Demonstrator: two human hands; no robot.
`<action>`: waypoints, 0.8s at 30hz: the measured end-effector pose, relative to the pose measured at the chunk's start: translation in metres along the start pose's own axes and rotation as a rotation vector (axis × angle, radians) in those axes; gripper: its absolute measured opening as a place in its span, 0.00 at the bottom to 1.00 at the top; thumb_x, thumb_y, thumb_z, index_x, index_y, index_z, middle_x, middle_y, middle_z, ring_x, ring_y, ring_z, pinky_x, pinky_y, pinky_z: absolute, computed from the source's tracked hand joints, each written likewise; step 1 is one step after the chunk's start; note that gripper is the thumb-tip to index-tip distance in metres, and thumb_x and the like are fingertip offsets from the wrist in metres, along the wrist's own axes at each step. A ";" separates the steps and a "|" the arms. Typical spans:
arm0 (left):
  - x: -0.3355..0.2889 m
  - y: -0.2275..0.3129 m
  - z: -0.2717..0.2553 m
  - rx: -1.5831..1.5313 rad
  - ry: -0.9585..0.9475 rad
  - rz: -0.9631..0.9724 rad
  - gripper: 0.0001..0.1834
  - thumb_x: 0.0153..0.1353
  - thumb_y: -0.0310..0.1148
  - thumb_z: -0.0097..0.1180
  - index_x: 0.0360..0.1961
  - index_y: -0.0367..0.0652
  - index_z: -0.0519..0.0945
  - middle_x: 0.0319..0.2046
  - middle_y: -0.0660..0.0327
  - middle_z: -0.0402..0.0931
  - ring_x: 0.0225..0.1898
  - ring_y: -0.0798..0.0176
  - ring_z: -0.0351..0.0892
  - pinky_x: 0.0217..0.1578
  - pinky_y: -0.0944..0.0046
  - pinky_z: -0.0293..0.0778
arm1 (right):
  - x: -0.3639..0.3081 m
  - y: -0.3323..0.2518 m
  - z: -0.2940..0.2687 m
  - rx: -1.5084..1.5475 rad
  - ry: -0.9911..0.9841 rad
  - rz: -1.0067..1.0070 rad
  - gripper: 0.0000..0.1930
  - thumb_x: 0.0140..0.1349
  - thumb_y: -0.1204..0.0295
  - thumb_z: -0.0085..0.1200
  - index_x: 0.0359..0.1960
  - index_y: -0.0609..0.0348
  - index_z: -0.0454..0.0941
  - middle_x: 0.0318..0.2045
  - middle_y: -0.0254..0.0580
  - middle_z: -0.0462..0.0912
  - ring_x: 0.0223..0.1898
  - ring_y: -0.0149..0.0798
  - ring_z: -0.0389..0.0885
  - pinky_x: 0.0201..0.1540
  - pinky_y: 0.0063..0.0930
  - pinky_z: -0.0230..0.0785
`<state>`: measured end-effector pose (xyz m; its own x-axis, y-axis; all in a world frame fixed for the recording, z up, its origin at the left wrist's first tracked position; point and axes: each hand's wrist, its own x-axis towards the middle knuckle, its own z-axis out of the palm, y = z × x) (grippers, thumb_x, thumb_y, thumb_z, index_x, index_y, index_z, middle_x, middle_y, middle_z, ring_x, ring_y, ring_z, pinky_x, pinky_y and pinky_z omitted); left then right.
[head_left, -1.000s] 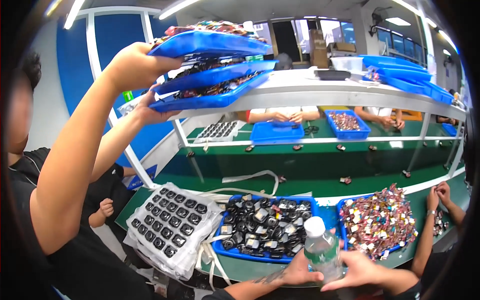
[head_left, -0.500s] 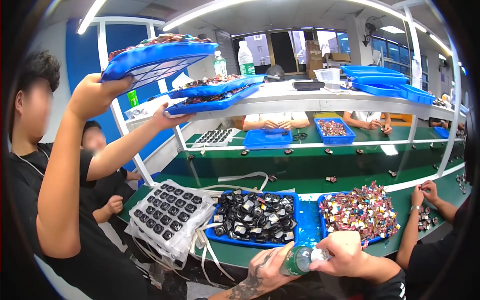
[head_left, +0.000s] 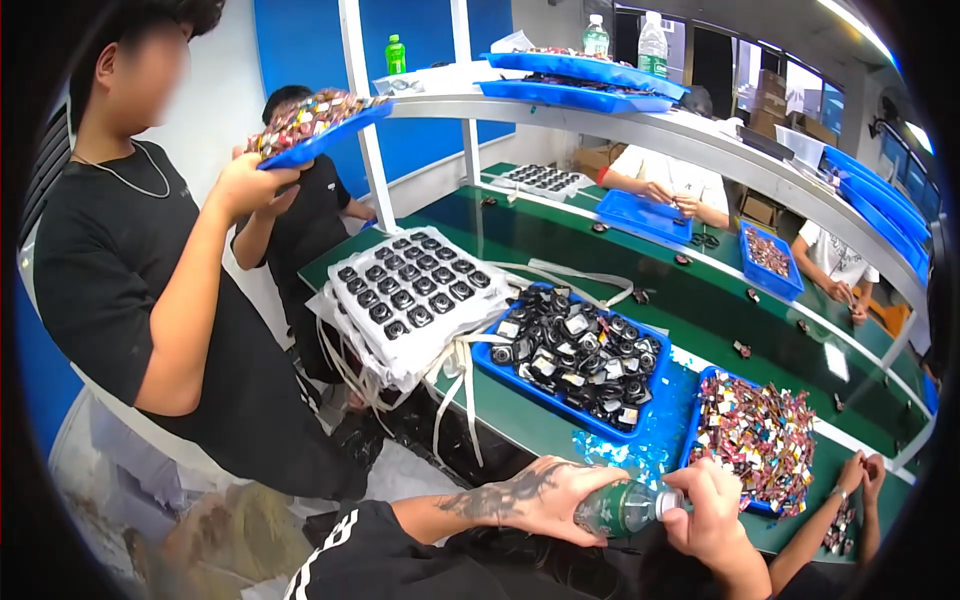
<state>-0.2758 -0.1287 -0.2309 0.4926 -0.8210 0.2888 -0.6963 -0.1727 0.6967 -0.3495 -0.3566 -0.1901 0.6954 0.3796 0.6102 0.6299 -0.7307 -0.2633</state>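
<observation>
My left hand is wrapped round a clear plastic bottle with a green label, tilted nearly level. At its neck end, my right hand has thumb and fingers closed on the white cap. The cap is at the bottle's mouth; I cannot tell whether it is loose. Just beyond my hands stand a blue tray of black camera-like modules and a blue tray of small reddish circuit pieces.
White moulded trays of black round parts are stacked at the bench's left. A co-worker on the left carries a filled blue tray. Other people sit along the green conveyor. A shelf above holds trays and bottles.
My view has swung to the left. The co-worker has taken the raised blue tray from over the shelf and holds it lower, at the left. My hands stay on the bottle and cap.
</observation>
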 end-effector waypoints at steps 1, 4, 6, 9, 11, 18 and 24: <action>0.000 0.008 0.003 0.086 0.089 0.017 0.39 0.41 0.45 0.73 0.54 0.40 0.73 0.40 0.53 0.81 0.39 0.51 0.83 0.39 0.59 0.79 | -0.004 0.011 0.001 -0.045 0.010 -0.070 0.23 0.53 0.49 0.63 0.27 0.59 0.76 0.17 0.40 0.72 0.17 0.42 0.73 0.19 0.33 0.66; 0.002 0.011 -0.005 0.162 0.132 0.050 0.40 0.40 0.46 0.74 0.54 0.39 0.74 0.42 0.53 0.81 0.40 0.52 0.83 0.40 0.59 0.79 | 0.002 0.010 0.002 -0.003 0.062 -0.053 0.21 0.48 0.53 0.66 0.27 0.59 0.76 0.16 0.38 0.71 0.16 0.42 0.72 0.18 0.33 0.64; 0.000 0.001 -0.017 -0.076 -0.065 0.036 0.40 0.40 0.44 0.75 0.55 0.39 0.73 0.43 0.53 0.81 0.41 0.55 0.83 0.42 0.61 0.78 | 0.006 0.003 -0.006 -0.103 -0.032 -0.227 0.15 0.50 0.63 0.64 0.35 0.59 0.80 0.24 0.39 0.75 0.20 0.38 0.75 0.20 0.30 0.68; 0.007 -0.014 -0.015 -0.327 -0.256 0.027 0.41 0.41 0.45 0.74 0.56 0.39 0.71 0.41 0.49 0.80 0.42 0.51 0.83 0.44 0.59 0.77 | 0.013 0.010 0.002 0.015 0.085 -0.461 0.16 0.55 0.64 0.61 0.44 0.53 0.81 0.39 0.45 0.76 0.30 0.41 0.79 0.28 0.30 0.74; 0.015 -0.003 -0.018 -0.184 -0.290 -0.050 0.41 0.44 0.47 0.72 0.56 0.39 0.71 0.41 0.48 0.80 0.43 0.49 0.82 0.44 0.57 0.77 | 0.010 -0.003 -0.003 0.124 0.130 -0.243 0.19 0.56 0.56 0.60 0.43 0.56 0.80 0.42 0.48 0.75 0.34 0.44 0.79 0.31 0.31 0.75; 0.015 -0.001 -0.022 0.019 -0.165 -0.051 0.41 0.43 0.45 0.74 0.57 0.41 0.69 0.44 0.52 0.79 0.46 0.52 0.81 0.46 0.59 0.77 | -0.013 0.006 -0.004 -0.086 0.098 0.007 0.20 0.56 0.53 0.60 0.33 0.60 0.78 0.18 0.41 0.75 0.17 0.42 0.74 0.22 0.30 0.69; 0.024 0.024 -0.061 0.127 0.194 0.113 0.42 0.40 0.45 0.78 0.53 0.37 0.71 0.45 0.55 0.79 0.45 0.58 0.83 0.47 0.64 0.78 | -0.034 0.002 -0.001 0.206 0.650 -0.027 0.17 0.69 0.65 0.42 0.41 0.70 0.76 0.27 0.47 0.76 0.27 0.40 0.73 0.35 0.35 0.70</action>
<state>-0.2488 -0.1195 -0.1667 0.4904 -0.7211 0.4894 -0.8066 -0.1630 0.5681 -0.3727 -0.3718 -0.2105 0.3697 -0.0690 0.9266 0.7418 -0.5785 -0.3391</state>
